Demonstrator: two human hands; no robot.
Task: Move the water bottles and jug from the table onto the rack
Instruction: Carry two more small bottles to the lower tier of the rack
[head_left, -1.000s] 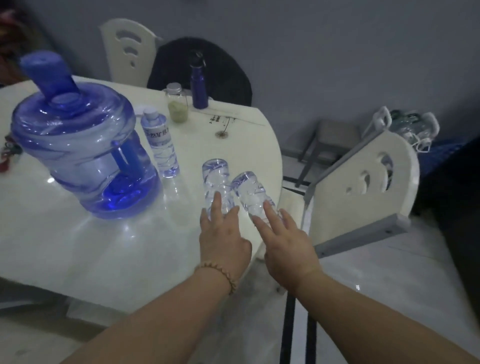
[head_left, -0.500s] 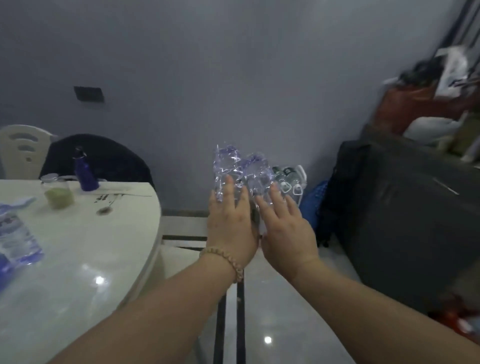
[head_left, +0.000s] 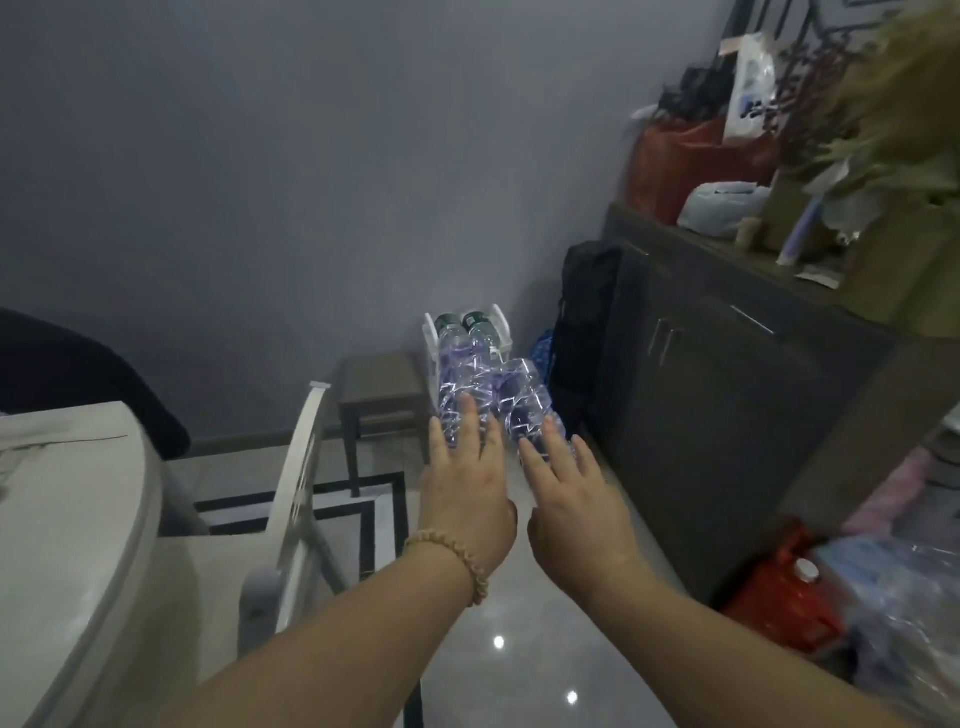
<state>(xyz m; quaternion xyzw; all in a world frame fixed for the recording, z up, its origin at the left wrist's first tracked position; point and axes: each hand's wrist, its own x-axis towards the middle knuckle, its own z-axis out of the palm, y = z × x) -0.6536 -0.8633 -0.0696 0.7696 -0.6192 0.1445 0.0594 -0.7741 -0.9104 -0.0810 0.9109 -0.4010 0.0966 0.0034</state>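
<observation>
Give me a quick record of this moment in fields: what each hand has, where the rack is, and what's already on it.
left hand: holds the left bottle, clear plastic, in the air
right hand: holds the right bottle, clear, close beside the first
rack: white, against the wall, beyond both hands
on rack: two capped bottles, dark caps
table: at the left of the view, white chair beside it
task state: both held bottles off the table, not yet on the rack
</observation>
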